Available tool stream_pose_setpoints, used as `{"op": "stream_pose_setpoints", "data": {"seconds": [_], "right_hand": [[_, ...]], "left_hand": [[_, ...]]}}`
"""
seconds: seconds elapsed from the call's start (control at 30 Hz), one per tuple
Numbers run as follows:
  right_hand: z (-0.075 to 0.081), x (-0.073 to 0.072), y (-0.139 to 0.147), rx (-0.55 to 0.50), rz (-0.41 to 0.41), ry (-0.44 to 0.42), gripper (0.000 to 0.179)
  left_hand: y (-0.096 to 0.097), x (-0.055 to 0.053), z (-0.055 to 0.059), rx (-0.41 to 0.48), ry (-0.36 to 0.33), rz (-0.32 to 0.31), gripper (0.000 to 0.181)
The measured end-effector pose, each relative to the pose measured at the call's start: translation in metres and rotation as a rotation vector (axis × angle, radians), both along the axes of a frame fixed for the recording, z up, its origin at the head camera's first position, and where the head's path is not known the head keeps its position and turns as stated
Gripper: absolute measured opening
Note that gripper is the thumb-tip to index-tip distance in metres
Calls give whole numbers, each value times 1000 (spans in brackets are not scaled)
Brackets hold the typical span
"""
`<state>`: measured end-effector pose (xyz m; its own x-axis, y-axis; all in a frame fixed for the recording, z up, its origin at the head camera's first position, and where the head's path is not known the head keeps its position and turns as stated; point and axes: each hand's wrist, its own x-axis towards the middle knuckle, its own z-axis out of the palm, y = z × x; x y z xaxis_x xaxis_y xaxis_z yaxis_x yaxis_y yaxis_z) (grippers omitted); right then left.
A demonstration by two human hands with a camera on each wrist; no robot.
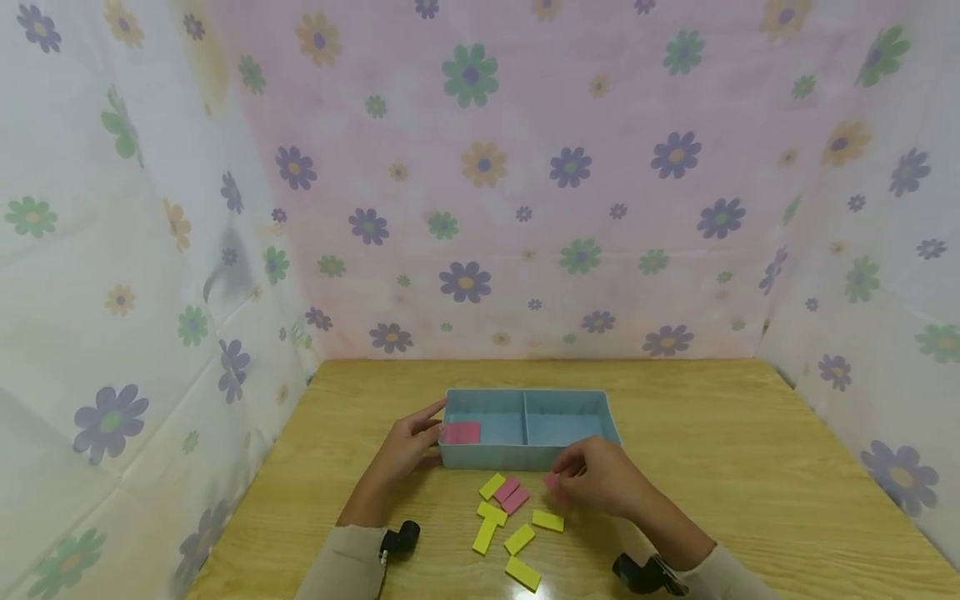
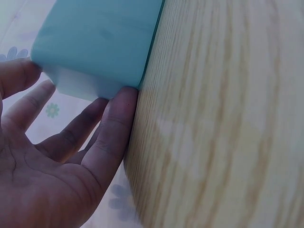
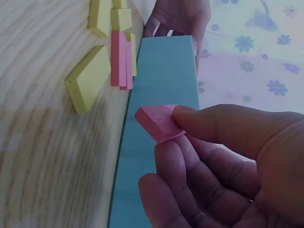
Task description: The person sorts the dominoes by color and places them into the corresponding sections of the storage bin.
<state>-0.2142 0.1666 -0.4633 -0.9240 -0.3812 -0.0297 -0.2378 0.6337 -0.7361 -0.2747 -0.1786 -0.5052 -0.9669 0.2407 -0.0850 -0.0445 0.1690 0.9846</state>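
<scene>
On the wooden table (image 1: 712,433) stands a blue box (image 1: 483,457) with 2 compartments. The left hand (image 1: 403,450) touches the left end of the box. Inside the left compartment, at the near left corner, lie pink pieces (image 1: 462,432). The right hand (image 1: 603,479) pinches 1 pink block (image 1: 551,481) near the front side. Nearer to the person lie 2 pink blocks (image 1: 515,501) and 6 yellow blocks (image 1: 519,539).

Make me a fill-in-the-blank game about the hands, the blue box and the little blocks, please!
1. The right hand pinches a held block coloured ____.
2. The blue box has ____ compartments.
3. Pink blocks lie in the ____ one, not the right one.
4. The loose block nearest the head view's bottom edge is ____.

Missing words: pink; two; left; yellow.
</scene>
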Motion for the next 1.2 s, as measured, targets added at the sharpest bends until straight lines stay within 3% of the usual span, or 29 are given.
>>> {"op": "stream_pose_setpoints", "data": {"seconds": [0.23,0.8,1.2], "right_hand": [[6,-2,-3,5,-13,9,6],[18,-13,-6,-100,-52,8,14],[26,-24,-17,-277,-119,-124,24]], "left_hand": [[-1,3,-2,-1,3,11,52],[2,3,-4,11,10,-9,52],[0,3,-3,19,9,1,53]]}}
